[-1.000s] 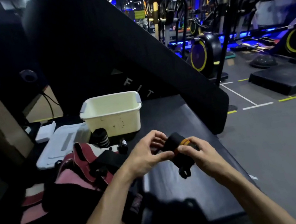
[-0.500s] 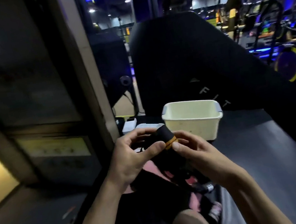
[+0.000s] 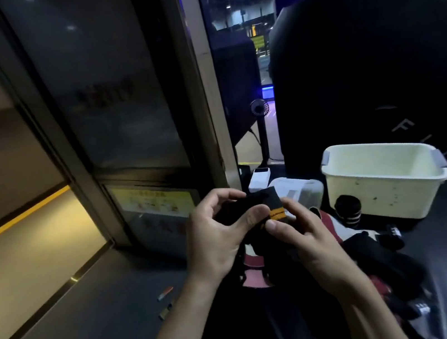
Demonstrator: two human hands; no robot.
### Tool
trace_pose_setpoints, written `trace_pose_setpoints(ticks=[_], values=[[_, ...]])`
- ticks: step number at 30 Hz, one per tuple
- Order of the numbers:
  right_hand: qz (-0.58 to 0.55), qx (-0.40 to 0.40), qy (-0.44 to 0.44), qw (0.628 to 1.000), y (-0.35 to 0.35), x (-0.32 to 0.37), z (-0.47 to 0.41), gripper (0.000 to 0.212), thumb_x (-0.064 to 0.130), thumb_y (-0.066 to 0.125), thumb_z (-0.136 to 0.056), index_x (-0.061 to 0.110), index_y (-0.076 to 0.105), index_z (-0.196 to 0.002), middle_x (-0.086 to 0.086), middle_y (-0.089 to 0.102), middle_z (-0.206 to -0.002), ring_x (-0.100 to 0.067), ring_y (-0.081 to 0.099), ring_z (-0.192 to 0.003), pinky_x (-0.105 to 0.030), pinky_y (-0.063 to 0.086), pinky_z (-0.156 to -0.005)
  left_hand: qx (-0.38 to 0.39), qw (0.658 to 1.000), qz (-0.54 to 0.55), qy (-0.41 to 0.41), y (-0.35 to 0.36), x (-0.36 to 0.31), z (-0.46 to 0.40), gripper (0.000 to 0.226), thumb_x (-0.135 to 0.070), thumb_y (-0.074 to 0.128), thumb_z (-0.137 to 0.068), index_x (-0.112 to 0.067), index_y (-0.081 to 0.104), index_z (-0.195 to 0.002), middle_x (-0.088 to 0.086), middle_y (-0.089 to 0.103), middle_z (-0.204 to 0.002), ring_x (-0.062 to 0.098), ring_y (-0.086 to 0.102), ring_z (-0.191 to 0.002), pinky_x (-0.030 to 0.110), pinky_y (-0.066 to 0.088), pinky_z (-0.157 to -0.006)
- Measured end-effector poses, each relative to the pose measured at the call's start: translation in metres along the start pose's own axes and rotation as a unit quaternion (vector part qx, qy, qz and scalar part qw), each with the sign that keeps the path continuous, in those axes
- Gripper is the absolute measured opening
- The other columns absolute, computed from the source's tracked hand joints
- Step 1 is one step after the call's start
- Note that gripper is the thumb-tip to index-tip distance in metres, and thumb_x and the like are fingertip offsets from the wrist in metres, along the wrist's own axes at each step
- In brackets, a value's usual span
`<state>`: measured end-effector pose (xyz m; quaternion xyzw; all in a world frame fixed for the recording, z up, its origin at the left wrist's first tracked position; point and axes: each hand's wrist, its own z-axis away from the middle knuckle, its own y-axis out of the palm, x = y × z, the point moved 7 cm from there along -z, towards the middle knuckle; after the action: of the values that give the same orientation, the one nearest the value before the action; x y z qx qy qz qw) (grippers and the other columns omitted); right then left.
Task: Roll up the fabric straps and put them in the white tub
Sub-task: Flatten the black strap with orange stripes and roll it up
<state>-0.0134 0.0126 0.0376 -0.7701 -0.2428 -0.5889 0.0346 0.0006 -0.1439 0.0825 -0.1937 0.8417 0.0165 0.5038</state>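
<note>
Now, sweeping from the left: dark glass panels stand at nine to eleven o'clock, with a yellow notice (image 3: 153,202) low on one pane. On the dark floor at seven o'clock lie a few small bits of litter (image 3: 164,294).

At centre, both hands meet on the black strap (image 3: 240,210), which carries an orange band at its end. The left hand (image 3: 218,237) curls round the dark roll, thumb pressed across its front. The right hand (image 3: 305,232) pinches the orange end between thumb and forefinger, the other fingers loosely spread. So both grips are clamped on the strap, held in the air above the pile.

Just beyond the hands, at twelve o'clock, a white power bank (image 3: 259,178) sits beside a clear lidded box (image 3: 304,188); what is inside it cannot be made out.

Below the right hand lies a heap of red and black straps (image 3: 371,260).

At two o'clock stands the white tub (image 3: 382,197), open-topped; the part of its inside that shows is bare wall. A rolled striped strap (image 3: 348,209) stands on the table, touching the tub's front wall, outside it.
</note>
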Motion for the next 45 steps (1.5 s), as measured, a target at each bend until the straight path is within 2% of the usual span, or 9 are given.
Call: trace_pose_setpoints(ticks=[3, 13, 16, 20, 25, 35, 40, 43, 45], values=[[-0.015, -0.044, 0.020, 0.999, -0.001, -0.031, 0.004, 0.042, 0.046, 0.078, -0.081, 0.017, 0.066, -0.108, -0.015, 0.072, -0.097, -0.040, 0.066, -0.086, -0.052, 0.048, -0.075, -0.004, 0.999, -0.030, -0.009, 0.005, 0.017, 0.008, 0.049, -0.063, 0.086, -0.063, -0.026, 0.070, -0.091, -0.014, 0.071, -0.082, 0.000, 0.065, -0.079, 0.011, 0.046, -0.071], [0.022, -0.029, 0.021, 0.999, -0.006, -0.037, 0.013, 0.030, 0.026, 0.078, -0.088, 0.020, 0.068, -0.115, -0.011, 0.074, -0.102, -0.029, 0.071, -0.094, -0.045, 0.058, -0.083, -0.035, 0.998, -0.025, -0.039, 0.003, 0.040, 0.025, 0.064, -0.077, 0.081, -0.058, -0.027, 0.065, -0.094, -0.010, 0.070, -0.083, 0.005, 0.067, -0.079, 0.018, 0.050, -0.071], [0.063, -0.047, 0.015, 0.997, -0.013, -0.034, 0.016, 0.028, 0.015, 0.081, -0.084, 0.028, 0.070, -0.105, -0.007, 0.076, -0.096, -0.024, 0.074, -0.090, -0.031, 0.058, -0.076, -0.017, 0.997, -0.040, -0.068, 0.002, 0.044, 0.030, 0.061, -0.072, 0.085, -0.057, -0.025, 0.062, -0.091, -0.005, 0.070, -0.079, 0.006, 0.067, -0.073, 0.020, 0.052, -0.065], [0.061, -0.051, 0.015, 0.997, -0.015, -0.037, 0.017, 0.033, 0.016, 0.083, -0.083, 0.016, 0.068, -0.113, -0.012, 0.075, -0.100, -0.032, 0.073, -0.095, -0.052, 0.059, -0.088, 0.006, 0.994, -0.027, -0.102, -0.006, 0.042, 0.033, 0.046, -0.061, 0.080, -0.073, -0.020, 0.067, -0.087, -0.001, 0.074, -0.076, 0.008, 0.068, -0.066, 0.025, 0.053, -0.061], [0.054, -0.054, 0.021, 0.997, -0.014, -0.040, 0.018, 0.040, 0.024, 0.083, -0.078, 0.016, 0.068, -0.115, -0.015, 0.075, -0.107, -0.034, 0.072, -0.103, -0.056, 0.055, -0.096, 0.039, 0.979, 0.077, -0.183, -0.019, 0.050, 0.038, 0.035, -0.039, 0.076, -0.080, -0.006, 0.071, -0.093, 0.006, 0.074, -0.081, 0.021, 0.072, -0.074, 0.043, 0.064, -0.064], [-0.011, -0.040, 0.040, 0.998, -0.010, -0.047, 0.016, 0.042, 0.029, 0.086, -0.074, 0.016, 0.069, -0.110, -0.022, 0.071, -0.107, -0.039, 0.069, -0.102, -0.060, 0.053, -0.097, 0.060, 0.867, 0.382, -0.315, -0.017, 0.056, 0.045, 0.020, -0.027, 0.069, -0.085, -0.010, 0.061, -0.093, 0.000, 0.058, -0.079, 0.007, 0.049, -0.062, 0.015, 0.041, -0.045], [-0.117, -0.004, 0.070, 0.991, 0.001, -0.047, 0.019, 0.051, 0.027, 0.081, -0.071, 0.004, 0.064, -0.114, -0.020, 0.068, -0.095, -0.034, 0.069, -0.082, -0.043, 0.058, -0.074, 0.086, 0.869, 0.362, -0.326, 0.003, 0.068, 0.054, 0.017, -0.029, 0.064, -0.090, -0.014, 0.056, -0.086, -0.004, 0.051, -0.068, 0.004, 0.041, -0.049, 0.015, 0.027, -0.039], [-0.134, 0.035, 0.083, 0.987, 0.015, -0.049, 0.022, 0.059, 0.036, 0.087, -0.067, 0.004, 0.067, -0.112, -0.022, 0.065, -0.096, -0.035, 0.063, -0.087, -0.043, 0.052, -0.079, 0.076, 0.872, 0.347, -0.337, 0.017, 0.079, 0.064, 0.025, -0.027, 0.063, -0.092, -0.010, 0.069, -0.109, 0.005, 0.067, -0.086, 0.012, 0.059, -0.068, 0.023, 0.041, -0.054], [-0.169, 0.047, 0.104, 0.979, 0.022, -0.053, 0.023, 0.063, 0.041, 0.092, -0.061, 0.008, 0.071, -0.110, -0.018, 0.066, -0.096, -0.029, 0.065, -0.088, -0.037, 0.054, -0.079, 0.073, 0.877, 0.341, -0.331, 0.024, 0.078, 0.067, 0.037, -0.021, 0.058, -0.096, -0.003, 0.060, -0.129, 0.007, 0.067, -0.093, 0.012, 0.061, -0.072, 0.021, 0.048, -0.055]])
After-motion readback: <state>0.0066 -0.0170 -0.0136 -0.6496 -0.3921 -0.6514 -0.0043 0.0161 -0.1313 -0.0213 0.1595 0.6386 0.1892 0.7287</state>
